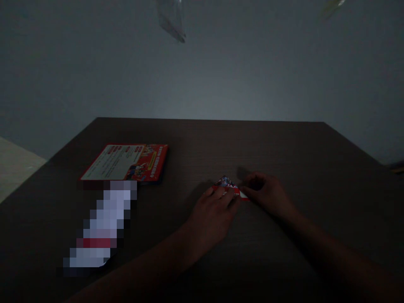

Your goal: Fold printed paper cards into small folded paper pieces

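Note:
A small piece of red, white and dark printed paper [225, 182], apparently folded with a pointed top, lies on the dark wood-grain table. My left hand [217, 208] rests over it with fingers stretched out and slightly apart, covering most of its lower part. On the right, my right hand [267, 191] is curled in a pinch at the paper's white, red-edged right corner [243, 195]. Thumb and forefinger meet there, though what lies between the tips is partly hidden in the dim light.
Left of my hands lies a stack of red-and-white printed sheets or a booklet [118, 162]. Nearer to me, a bright pixel-blurred object [105, 221] stretches beside my left forearm. A grey wall [205, 84] stands behind the table [202, 143]; a clear plastic piece [173, 21] shows above.

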Demonstrator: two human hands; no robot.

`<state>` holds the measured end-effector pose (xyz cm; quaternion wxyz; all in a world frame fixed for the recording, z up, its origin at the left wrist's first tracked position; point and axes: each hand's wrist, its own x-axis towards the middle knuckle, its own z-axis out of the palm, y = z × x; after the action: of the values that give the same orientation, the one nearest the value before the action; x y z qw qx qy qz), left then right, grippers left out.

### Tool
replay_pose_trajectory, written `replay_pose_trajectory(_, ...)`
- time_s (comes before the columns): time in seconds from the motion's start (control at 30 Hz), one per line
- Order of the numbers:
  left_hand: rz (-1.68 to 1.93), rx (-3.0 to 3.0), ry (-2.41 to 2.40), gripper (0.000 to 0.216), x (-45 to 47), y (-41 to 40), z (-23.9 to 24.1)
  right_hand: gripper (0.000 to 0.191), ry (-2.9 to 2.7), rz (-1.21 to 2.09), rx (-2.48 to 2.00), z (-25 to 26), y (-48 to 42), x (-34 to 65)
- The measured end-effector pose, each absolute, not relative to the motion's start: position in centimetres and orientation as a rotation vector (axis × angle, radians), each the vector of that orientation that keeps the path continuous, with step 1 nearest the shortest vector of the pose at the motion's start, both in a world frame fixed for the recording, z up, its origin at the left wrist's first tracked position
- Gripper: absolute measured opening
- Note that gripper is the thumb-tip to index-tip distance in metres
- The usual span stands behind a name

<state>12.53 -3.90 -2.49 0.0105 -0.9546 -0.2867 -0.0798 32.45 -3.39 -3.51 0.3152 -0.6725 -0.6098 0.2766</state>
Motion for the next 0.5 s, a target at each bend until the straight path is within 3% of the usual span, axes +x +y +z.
replay_pose_trajectory(0.3,-0.268,-2.996,-0.897,0.033,12.5,-3.9,-2.5,0.023,-1.587,0.588,-1.818,-4.6,-2.7,32.2)
replay_pose_trajectory(0.5,-0.266,-3.030,-0.909,0.032,12.3,-3.8,-2.4,0.022,-1.595,0.774,-1.674,-3.7,-3.4,33.0)
